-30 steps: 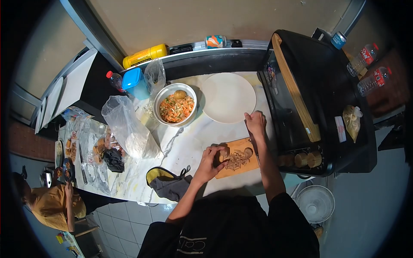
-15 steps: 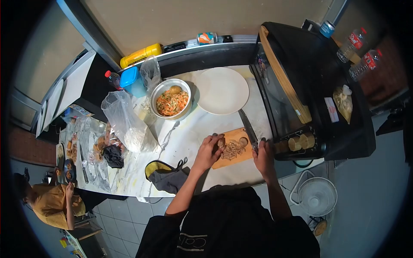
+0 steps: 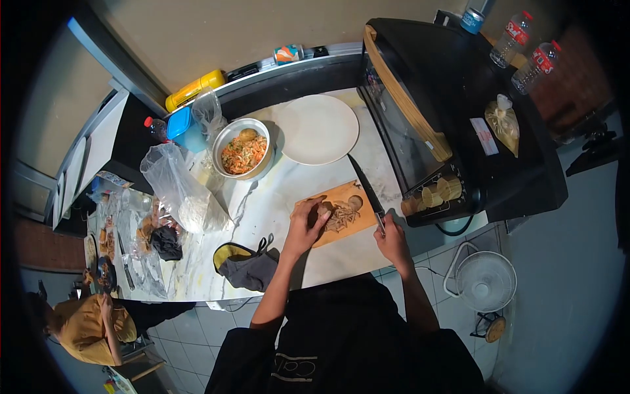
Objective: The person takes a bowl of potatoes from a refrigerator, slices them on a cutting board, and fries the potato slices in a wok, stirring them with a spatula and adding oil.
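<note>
My left hand [image 3: 304,226] is closed with its fingertips around a small brown roundish piece of food [image 3: 323,209], at the left side of a wooden cutting board [image 3: 357,227]. Beside those fingers lies a heap of thin brown strips [image 3: 340,219], with another brown round piece [image 3: 355,203] at its far right. My right hand [image 3: 394,241] grips the handle of a kitchen knife [image 3: 366,186]. The dark blade points away from me along the board's right edge, apart from the food.
Beyond the board stand a large white plate [image 3: 319,129] and a pot [image 3: 222,165] of shredded vegetables. A black oven [image 3: 453,85] borders the right. A plastic bag [image 3: 177,187] and a grey-yellow mitt [image 3: 246,268] lie left. Another person [image 3: 92,325] is at far left.
The whole view has shifted, so the tabletop things appear farther left and higher. My right hand with the knife has moved slightly toward me relative to the board. My left hand keeps its hold.
</note>
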### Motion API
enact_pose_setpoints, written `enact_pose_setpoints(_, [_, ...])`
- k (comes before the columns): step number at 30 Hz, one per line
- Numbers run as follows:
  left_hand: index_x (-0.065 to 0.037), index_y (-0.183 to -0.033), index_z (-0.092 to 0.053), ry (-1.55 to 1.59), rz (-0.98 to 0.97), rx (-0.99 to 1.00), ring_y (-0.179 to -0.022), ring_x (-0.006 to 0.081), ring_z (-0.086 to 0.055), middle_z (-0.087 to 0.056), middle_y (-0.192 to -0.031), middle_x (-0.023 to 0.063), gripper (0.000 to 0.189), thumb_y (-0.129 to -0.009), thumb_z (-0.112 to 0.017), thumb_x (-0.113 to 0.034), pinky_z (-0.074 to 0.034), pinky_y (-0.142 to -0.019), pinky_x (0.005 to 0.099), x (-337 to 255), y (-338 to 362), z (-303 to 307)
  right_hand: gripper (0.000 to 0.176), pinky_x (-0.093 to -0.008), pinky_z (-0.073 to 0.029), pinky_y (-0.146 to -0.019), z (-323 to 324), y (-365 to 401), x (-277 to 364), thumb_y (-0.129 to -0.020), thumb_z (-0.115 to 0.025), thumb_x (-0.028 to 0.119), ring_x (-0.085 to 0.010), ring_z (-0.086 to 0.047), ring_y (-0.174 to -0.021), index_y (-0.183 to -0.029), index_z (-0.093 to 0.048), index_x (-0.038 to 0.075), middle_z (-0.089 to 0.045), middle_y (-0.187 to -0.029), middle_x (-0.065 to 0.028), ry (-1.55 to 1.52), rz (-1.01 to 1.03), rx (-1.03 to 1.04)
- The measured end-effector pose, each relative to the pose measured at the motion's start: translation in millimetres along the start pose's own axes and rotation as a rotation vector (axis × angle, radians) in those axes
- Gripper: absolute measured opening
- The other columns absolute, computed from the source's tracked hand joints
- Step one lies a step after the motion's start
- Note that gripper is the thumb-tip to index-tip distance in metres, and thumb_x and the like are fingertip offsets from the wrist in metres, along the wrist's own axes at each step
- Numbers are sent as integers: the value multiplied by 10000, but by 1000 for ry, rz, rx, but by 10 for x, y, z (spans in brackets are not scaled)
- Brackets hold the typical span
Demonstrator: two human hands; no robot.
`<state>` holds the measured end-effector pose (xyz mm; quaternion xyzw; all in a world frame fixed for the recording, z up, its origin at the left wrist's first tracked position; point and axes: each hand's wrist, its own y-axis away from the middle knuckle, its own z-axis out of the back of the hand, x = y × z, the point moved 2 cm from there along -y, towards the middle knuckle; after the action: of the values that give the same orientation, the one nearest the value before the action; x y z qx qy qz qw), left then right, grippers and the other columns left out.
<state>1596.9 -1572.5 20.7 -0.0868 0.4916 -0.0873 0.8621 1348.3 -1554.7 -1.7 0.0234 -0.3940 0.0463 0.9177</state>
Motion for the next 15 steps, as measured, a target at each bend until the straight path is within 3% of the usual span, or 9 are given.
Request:
enact_pose_setpoints(6, [23,-1249,-501,-88,75,57,-1164,384,-481,-502,-1240,230,654,-738,-787,-269,-395,-974,437,-234,112,-59,211,-514,-468,-643,-90,161,16,-850,-554,79,-434,-613,-747,-993,-446,-32,-621,-737,-214,-86,-16,-26])
enact_pose_setpoints(9, [21,-1387,-327,-112,-23,26,-1269,464,-349,-312,-1378,316,913,-695,-814,-322,-331,-1051,462,-217,201,-245,207,-536,-455,-649,-156,212,57,-906,-530,132,-452,-600,-760,-1016,-460,-29,-622,-756,-239,-11,-32,-11])
enact_pose_setpoints(15, [80,-1387,-274,-255,-54,3,-1295,470,-314,-296,-1408,312,956,-726,-772,-400,-259,-1088,506,-159,133,-406,177,-532,-441,-682,-219,218,142,-938,-502,152,-480,-575,-845,-969,-497,-22,-613,-870,-274,-32,-112,76])
